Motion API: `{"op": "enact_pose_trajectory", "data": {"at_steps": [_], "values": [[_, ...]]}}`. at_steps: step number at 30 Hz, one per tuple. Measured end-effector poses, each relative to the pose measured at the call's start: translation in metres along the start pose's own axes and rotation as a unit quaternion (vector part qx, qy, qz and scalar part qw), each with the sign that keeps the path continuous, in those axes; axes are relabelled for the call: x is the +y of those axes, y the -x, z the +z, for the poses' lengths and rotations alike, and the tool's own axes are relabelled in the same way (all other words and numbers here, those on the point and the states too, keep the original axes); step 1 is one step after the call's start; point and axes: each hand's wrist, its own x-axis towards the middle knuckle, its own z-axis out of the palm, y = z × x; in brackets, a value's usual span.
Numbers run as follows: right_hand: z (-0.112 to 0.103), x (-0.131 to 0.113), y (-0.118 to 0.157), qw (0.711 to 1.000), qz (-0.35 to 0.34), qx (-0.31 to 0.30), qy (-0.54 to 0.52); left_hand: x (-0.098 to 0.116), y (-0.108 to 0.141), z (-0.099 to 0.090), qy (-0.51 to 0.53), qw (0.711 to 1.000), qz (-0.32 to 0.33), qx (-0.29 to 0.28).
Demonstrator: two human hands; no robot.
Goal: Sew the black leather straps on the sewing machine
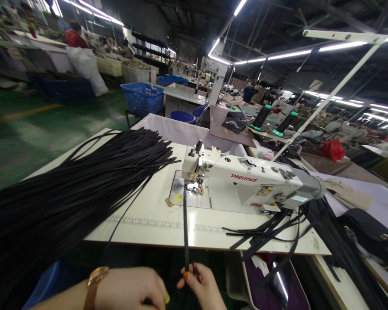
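A narrow black strap (pixel 185 224) runs from under the needle area of a white sewing machine (pixel 242 176) down over the table's front edge. My right hand (pixel 202 284) pinches its lower end between thumb and fingers, just below that edge. To the left of it is my left hand (pixel 139 288), wearing a watch, with its fingers curled; what they hold, if anything, is hidden. A large bundle of black straps (pixel 100 172) covers the left side of the white table (pixel 148 206). More black straps (pixel 265 232) lie at the machine's right end.
Along the table's front runs a measuring tape (pixel 168 224). Two black thread cones (pixel 261 118) stand behind the machine. A bin with purple lining (pixel 265 280) sits below the table at the right. Blue baskets (pixel 142 97) and a person in red (pixel 76 36) are farther back.
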Motion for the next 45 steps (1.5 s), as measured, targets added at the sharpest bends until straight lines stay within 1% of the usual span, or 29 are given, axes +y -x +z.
{"op": "enact_pose_trajectory", "data": {"at_steps": [1,2,3,4,5,6,8,10,12,14,16,17,19,21,25,33,39,45], "values": [[-0.002,0.002,0.003,0.998,-0.003,0.011,0.066,-0.003,-0.005,-0.018,0.009,1.000,-0.006,0.014],[-0.004,0.001,0.007,0.992,-0.007,0.025,0.123,-0.009,-0.011,-0.035,0.001,0.998,-0.035,0.049],[-0.006,-0.005,0.009,0.984,-0.010,0.040,0.172,-0.017,-0.019,-0.052,-0.038,0.991,-0.072,0.104],[-0.010,-0.015,0.011,0.974,-0.015,0.058,0.217,-0.027,-0.027,-0.066,-0.096,0.977,-0.106,0.161],[-0.015,-0.028,0.010,0.962,-0.023,0.079,0.261,-0.039,-0.035,-0.078,-0.157,0.959,-0.126,0.199],[-0.020,-0.045,0.006,0.945,-0.029,0.100,0.310,-0.052,-0.043,-0.087,-0.209,0.943,-0.136,0.219],[-0.029,-0.079,-0.013,0.907,-0.041,0.142,0.395,-0.075,-0.057,-0.095,-0.285,0.918,-0.132,0.241],[-0.036,-0.106,-0.048,0.868,-0.057,0.160,0.466,-0.092,-0.067,-0.094,-0.330,0.903,-0.110,0.250],[-0.038,-0.121,-0.091,0.823,-0.106,0.172,0.531,-0.102,-0.073,-0.088,-0.355,0.895,-0.085,0.257],[-0.037,-0.124,-0.134,0.804,-0.134,0.176,0.551,-0.106,-0.074,-0.082,-0.368,0.890,-0.066,0.262],[-0.035,-0.121,-0.169,0.793,-0.143,0.182,0.563,-0.108,-0.073,-0.079,-0.375,0.886,-0.060,0.266],[-0.034,-0.119,-0.181,0.787,-0.143,0.186,0.570,-0.109,-0.072,-0.079,-0.377,0.885,-0.061,0.265],[-0.032,-0.115,-0.198,0.775,-0.141,0.196,0.584,-0.109,-0.072,-0.079,-0.378,0.886,-0.065,0.261],[-0.031,-0.112,-0.206,0.765,-0.139,0.201,0.596,-0.110,-0.072,-0.080,-0.377,0.886,-0.072,0.260],[-0.029,-0.108,-0.211,0.750,-0.138,0.196,0.616,-0.110,-0.073,-0.081,-0.380,0.886,-0.076,0.255],[-0.024,-0.106,-0.218,0.735,-0.132,0.184,0.639,-0.107,-0.072,-0.084,-0.376,0.889,-0.078,0.248],[-0.021,-0.105,-0.219,0.735,-0.131,0.182,0.640,-0.106,-0.073,-0.085,-0.372,0.890,-0.077,0.253],[-0.019,-0.105,-0.221,0.745,-0.131,0.187,0.626,-0.106,-0.073,-0.085,-0.369,0.890,-0.071,0.258]]}}
